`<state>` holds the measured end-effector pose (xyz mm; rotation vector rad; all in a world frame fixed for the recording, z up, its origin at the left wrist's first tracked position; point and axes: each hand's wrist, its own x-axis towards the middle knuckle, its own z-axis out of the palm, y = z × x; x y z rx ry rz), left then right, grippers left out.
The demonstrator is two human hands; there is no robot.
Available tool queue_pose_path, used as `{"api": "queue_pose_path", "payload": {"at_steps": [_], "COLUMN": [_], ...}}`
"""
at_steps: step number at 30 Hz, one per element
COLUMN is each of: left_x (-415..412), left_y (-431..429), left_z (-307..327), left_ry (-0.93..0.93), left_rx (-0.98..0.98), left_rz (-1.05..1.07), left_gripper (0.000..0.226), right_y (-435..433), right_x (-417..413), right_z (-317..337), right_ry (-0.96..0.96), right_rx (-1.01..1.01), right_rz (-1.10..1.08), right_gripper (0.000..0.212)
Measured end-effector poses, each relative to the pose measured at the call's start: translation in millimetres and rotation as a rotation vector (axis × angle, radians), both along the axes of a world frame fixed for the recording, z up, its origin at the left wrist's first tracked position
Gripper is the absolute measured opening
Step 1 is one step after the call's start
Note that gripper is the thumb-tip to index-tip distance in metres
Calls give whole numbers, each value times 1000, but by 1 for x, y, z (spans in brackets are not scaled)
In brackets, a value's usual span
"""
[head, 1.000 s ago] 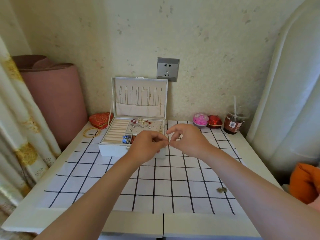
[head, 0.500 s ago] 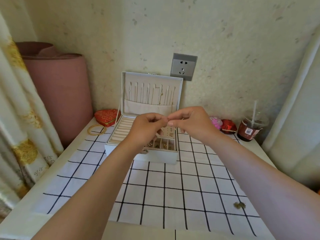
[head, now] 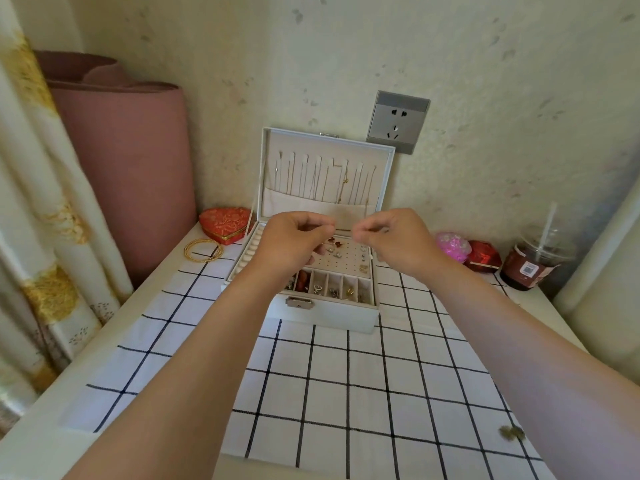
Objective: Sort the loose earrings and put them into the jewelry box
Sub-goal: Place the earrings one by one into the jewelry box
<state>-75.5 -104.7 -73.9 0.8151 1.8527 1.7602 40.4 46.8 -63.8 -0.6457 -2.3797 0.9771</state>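
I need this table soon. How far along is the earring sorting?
Nearly done, seemingly. Done: earrings sit in the jewelry box, on its peg panel and in its front compartments. In hand: left hand and right hand hover above the box, fingers pinched; what they hold is too small to see. Left: a loose earring on the checked cloth.

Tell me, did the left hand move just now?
Yes. The left hand slid left across the open jewelry box, away from the right hand. Their fingertips met before; now a gap shows between them.
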Motion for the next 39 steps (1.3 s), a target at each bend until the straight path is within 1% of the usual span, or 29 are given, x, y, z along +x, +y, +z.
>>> {"api": "queue_pose_path", "payload": {"at_steps": [2,4,9,13,17,21,23,25,27,31,35,39], "left_x": [-2,-1,1,1,-1,-1,1,2,4,12,19,23], "left_y": [-1,0,4,3,3,2,1,1,2,5,5,5], "left_z": [-3,-5,-9,-10,-12,-13,-13,-13,-12,-9,-9,-9], "left_ry": [14,27,22,35,73,75,82,100,121,175,182,167], "left_rx": [-1,-11,-28,-37,-63,-89,-77,-61,-59,-47,-36,-44], "left_rz": [-15,-26,-30,-47,-53,-112,-118,-109,-102,-105,-138,-154], "left_gripper": [13,12,10,11,14,19,19,23,27,26,22,16], "right_y": [4,4,-5,-6,-3,-2,-2,-2,-1,-9,-7,-3], "right_x": [2,3,-1,-7,-6,-4,-1,1,4,14,18,20], "right_z": [-8,-11,-8,-12,-8,-10,-9,-5,4,15,12,8], "right_ry": [-199,-322,-463,-501,-537,-503,-406,-247,-127,-66,-29,-21], "right_rx": [161,261,488,551,487,434,352,242,142,-12,-45,-34], "right_rz": [-4,-21,-47,-48,-3,46,31,14,44,171,165,154], "right_gripper": [5,9,13,16,25,22,19,11,10,13,13,12]}}
